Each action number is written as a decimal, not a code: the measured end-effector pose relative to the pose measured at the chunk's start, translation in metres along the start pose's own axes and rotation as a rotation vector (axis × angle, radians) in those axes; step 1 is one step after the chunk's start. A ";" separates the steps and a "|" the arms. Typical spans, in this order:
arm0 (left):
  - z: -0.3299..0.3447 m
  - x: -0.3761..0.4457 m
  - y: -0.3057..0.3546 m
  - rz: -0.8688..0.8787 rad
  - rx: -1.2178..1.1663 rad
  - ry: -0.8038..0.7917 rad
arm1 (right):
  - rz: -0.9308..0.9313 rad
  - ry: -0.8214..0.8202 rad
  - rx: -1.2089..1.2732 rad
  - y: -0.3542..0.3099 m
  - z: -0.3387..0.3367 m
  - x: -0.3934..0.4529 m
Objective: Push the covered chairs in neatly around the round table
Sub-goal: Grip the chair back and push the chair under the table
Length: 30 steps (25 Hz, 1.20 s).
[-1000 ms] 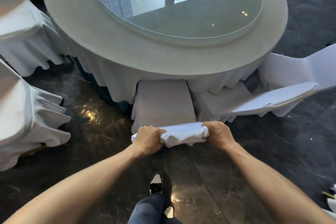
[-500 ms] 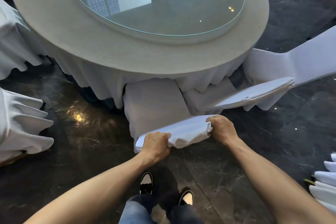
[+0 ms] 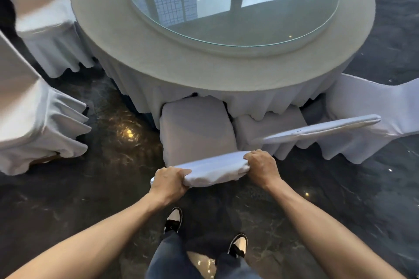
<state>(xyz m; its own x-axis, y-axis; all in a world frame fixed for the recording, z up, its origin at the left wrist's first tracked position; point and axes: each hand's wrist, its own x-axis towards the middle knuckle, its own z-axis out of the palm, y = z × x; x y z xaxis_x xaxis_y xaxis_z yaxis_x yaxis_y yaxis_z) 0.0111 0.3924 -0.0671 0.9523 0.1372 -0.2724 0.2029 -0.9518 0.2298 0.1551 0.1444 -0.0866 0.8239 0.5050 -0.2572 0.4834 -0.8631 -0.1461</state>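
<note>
Both hands' fingers, left hand (image 3: 169, 182) and right hand (image 3: 261, 165), curl tight over the covered chair (image 3: 197, 133) back's top edge, fingertips seemingly tucked under.

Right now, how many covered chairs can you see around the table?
4. One chair in front, its back held by both hands; one chair just right of it; two on the left, the nearer and the farther. Others may be hidden beyond the table.

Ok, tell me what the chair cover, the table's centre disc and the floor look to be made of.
Chair cover: white stretchy fabric, matte, judging by its folds and gathered hem.
Centre disc: clear glass, glossy; it mirrors windows and shows a thin see-through edge.
Floor: dark polished stone, perhaps marble; pale veins and lamp glints show.
</note>
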 end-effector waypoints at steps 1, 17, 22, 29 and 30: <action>0.005 -0.010 0.010 -0.034 -0.001 -0.001 | -0.031 -0.015 -0.003 0.006 0.000 -0.005; 0.000 0.046 0.018 -0.380 -0.270 0.025 | -0.075 -0.088 0.044 0.016 -0.026 0.062; -0.007 0.051 0.018 -0.357 -0.199 -0.078 | -0.125 -0.141 0.048 0.019 -0.034 0.065; -0.043 0.081 0.056 -0.101 -0.151 -0.456 | -0.198 -0.156 0.242 0.040 -0.043 0.034; -0.044 0.085 0.068 -0.078 -0.161 -0.461 | -0.213 -0.166 0.279 0.044 -0.047 0.029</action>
<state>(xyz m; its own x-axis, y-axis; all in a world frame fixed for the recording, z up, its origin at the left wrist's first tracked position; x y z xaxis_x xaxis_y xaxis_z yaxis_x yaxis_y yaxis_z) 0.1161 0.3518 -0.0340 0.7407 0.0360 -0.6709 0.3362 -0.8843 0.3238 0.2142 0.1211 -0.0559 0.6435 0.6855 -0.3405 0.5210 -0.7182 -0.4612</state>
